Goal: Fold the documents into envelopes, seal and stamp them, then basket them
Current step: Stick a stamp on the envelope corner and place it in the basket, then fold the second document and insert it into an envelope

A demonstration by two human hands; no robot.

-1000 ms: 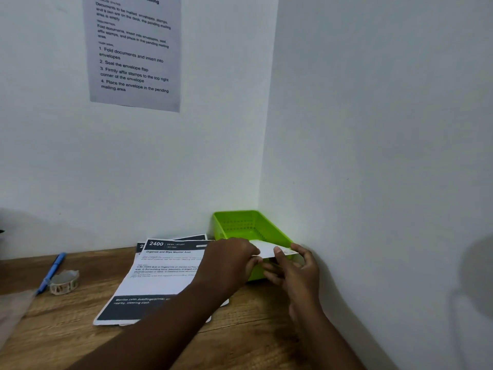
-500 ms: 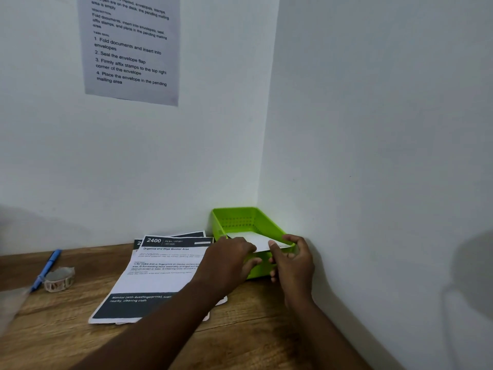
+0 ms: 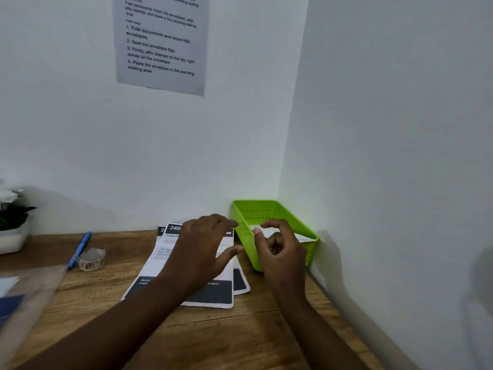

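**A:** so what's in your bright green perforated plastic basket (image 3: 248,245) right now?

**B:** a white paper envelope (image 3: 269,232), flat, lying inside it, one end up against the far right rim. Basket's rectangular, little holes in the walls, tucked into the corner where the two white walls meet, sitting on your wood-grain worktop (image 3: 240,340).

**A:** and your hands?

**B:** your left hand (image 3: 202,252) hovers over the printed white sheets with black header and footer bands (image 3: 213,292), grip spread, fingers loose, holding nothing. Your right hand (image 3: 282,252) is in front of the basket's near wall, thumb and forefinger curved toward each other with a gap between, other fingers curled in, nothing pinched. The envelope is free of both.

**A:** other stuff?

**B:** those sheets are fanned in a small stack just left of the basket. Further left, a blue pen (image 3: 80,249) beside a small roll of white stamps (image 3: 92,260). A clear plastic sleeve (image 3: 32,292) at the left edge, and a white pot with a plant (image 3: 12,225) by the wall.
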